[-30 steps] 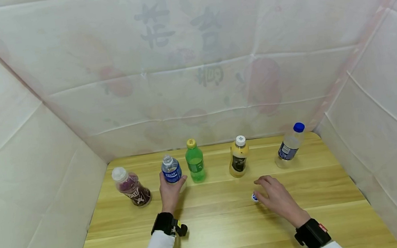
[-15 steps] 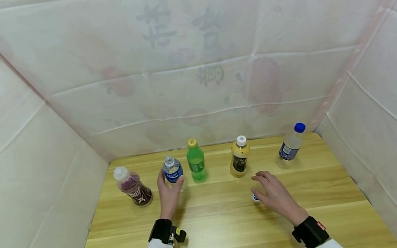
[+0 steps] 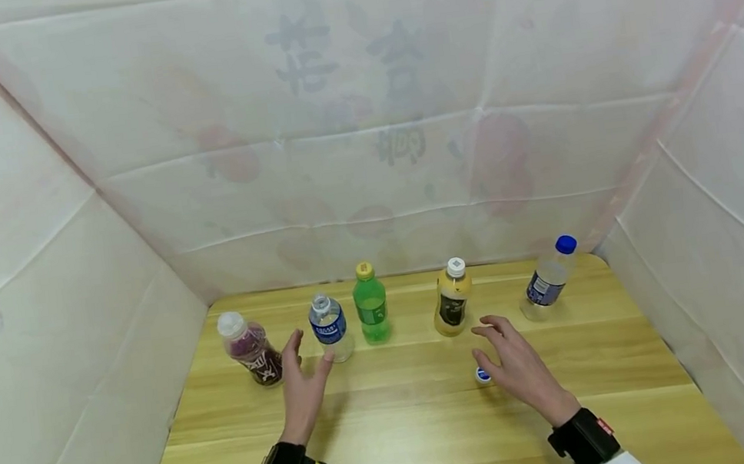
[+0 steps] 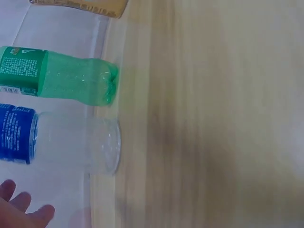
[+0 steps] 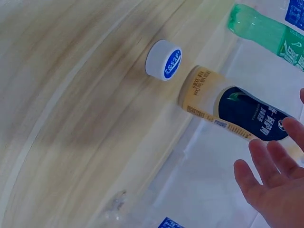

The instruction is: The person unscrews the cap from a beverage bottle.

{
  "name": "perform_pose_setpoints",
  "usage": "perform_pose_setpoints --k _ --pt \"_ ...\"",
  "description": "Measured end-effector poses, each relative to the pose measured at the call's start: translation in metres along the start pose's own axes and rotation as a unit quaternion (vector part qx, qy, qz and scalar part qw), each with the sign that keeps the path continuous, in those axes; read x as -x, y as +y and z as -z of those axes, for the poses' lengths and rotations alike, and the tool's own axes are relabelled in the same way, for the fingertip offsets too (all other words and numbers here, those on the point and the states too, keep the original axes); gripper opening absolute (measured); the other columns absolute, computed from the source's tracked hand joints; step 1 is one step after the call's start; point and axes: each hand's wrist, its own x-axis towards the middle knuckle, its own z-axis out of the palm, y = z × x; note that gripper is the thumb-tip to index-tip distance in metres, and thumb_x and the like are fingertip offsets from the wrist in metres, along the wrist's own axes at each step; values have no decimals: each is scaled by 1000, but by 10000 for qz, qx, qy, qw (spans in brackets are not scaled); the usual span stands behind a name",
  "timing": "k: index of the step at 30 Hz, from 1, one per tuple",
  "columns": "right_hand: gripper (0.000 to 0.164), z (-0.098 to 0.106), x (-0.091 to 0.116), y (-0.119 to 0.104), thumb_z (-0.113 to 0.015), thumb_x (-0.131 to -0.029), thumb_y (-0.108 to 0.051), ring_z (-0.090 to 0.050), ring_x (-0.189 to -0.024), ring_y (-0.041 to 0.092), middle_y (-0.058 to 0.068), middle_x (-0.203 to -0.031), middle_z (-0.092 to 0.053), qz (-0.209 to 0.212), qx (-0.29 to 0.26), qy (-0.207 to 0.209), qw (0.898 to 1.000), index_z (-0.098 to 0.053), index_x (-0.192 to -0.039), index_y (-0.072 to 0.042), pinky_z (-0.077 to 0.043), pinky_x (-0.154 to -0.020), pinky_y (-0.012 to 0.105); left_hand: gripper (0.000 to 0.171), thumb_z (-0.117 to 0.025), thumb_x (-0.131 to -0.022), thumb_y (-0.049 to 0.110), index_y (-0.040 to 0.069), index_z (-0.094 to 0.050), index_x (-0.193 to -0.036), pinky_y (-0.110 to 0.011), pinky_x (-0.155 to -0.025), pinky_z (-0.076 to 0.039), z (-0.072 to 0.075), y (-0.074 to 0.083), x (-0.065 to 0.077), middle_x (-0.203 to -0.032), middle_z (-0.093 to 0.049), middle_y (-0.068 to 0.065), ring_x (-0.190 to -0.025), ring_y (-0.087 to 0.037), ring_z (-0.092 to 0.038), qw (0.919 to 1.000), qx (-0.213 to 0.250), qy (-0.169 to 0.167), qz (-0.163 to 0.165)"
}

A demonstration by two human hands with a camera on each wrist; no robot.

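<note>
A clear bottle [image 3: 330, 328] with a blue label stands on the table, its mouth uncapped. My left hand [image 3: 304, 391] is just left of it and in front, fingers spread and holding nothing; its fingertips [image 4: 45, 213] show beside the bottle in the left wrist view. On the right, my right hand [image 3: 520, 369] hovers over the table with relaxed fingers and an empty palm. Close by its thumb lies a white bottle cap [image 5: 163, 60] with a blue printed top, resting on the wood.
A bottle of dark purple drink [image 3: 252, 351] stands left of my left hand. Along the back are a green bottle [image 3: 371, 305], a yellow drink bottle [image 3: 451, 299] and a blue-capped clear bottle [image 3: 546, 284]. White cloth walls [image 3: 362, 148] enclose the wooden table [image 3: 412, 444].
My left hand has let go of the clear bottle and drawn back to the left and toward me. The right hand and the cap stay nearly in place.
</note>
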Motion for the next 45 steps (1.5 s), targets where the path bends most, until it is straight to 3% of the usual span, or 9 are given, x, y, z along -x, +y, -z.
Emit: perform_pose_setpoints --k 5,10,12,15,19,25,31,39,45 --pt "36 2 1 -1 -75 -96 -17 -60 -120 37 20 -141 -53 68 -71 50 9999 -67 -127 -2 -56 -92 53 48 -74 -98 18 0 -55 -139 -38 -109 -42 17 -5 16 -130 -65 -15 -123 -25 -58 9987 -140 403 -265" --pt "35 5 -2 -2 -75 -96 -16 -60 -120 37 21 -141 -53 137 -134 76 9998 -67 -127 -1 -56 -91 53 10 -76 -95 10 2 -70 -97 -21 -83 -49 36 -14 20 -94 -70 -4 -89 0 -60 9858 -628 1318 -835" --pt "35 6 -2 -2 -75 -96 -16 -61 -119 37 20 -141 -53 139 -138 66 9998 -67 -127 -1 -56 -91 53 11 -77 -93 6 2 -68 -89 -19 -78 -48 41 -17 19 -87 -67 -4 -83 2 -58 9776 -699 1695 -1037" --pt "35 5 -3 -2 -75 -96 -15 -61 -119 36 20 -141 -53 126 -160 44 9998 -67 -127 -1 -56 -91 52 16 -77 -91 1 -4 -63 -89 -19 -78 -45 47 -22 17 -88 -63 -11 -83 -5 -56 9686 -558 2110 -1189" --pt "36 3 -1 -1 -75 -96 -16 -62 -118 34 19 -142 -53 118 -146 18 9998 -67 -127 -1 -57 -89 51 33 -78 -91 4 -11 -55 -110 -21 -86 -39 51 -22 16 -105 -55 -14 -97 -22 -52 9669 -225 2409 -810" --pt "36 3 0 -1 -75 -96 -16 -62 -117 33 18 -141 -53 101 -126 3 9999 -67 -127 -1 -57 -87 49 69 -81 -91 12 -4 -42 -145 -26 -105 -35 57 -22 9 -142 -46 -10 -130 -24 -42 9690 104 2459 -213" --pt "36 3 0 -1 -75 -96 -16 -62 -116 34 19 -141 -53 61 -148 -11 9999 -67 -128 -1 -57 -87 49 96 -83 -90 19 7 -22 -162 -42 -125 -22 60 -28 -1 -166 -27 -13 -153 -30 -24 9761 398 2128 196" --pt "35 1 1 -1 -75 -96 -16 -63 -115 31 18 -140 -54 126 -28 -55 9999 -68 -127 -3 -58 -85 47 106 -85 -89 23 17 -12 -166 -47 -127 -14 57 -36 -17 -170 -17 -12 -157 -27 -14 9834 506 1682 464" --pt "35 2 1 -4 -75 -96 -17 -63 -115 32 18 -139 -55 103 -47 -155 9998 -68 -127 -4 -57 -86 49 103 -86 -88 25 21 -17 -165 -50 -125 -21 56 -38 -25 -165 -30 -13 -153 -30 -26 9827 545 1693 519"
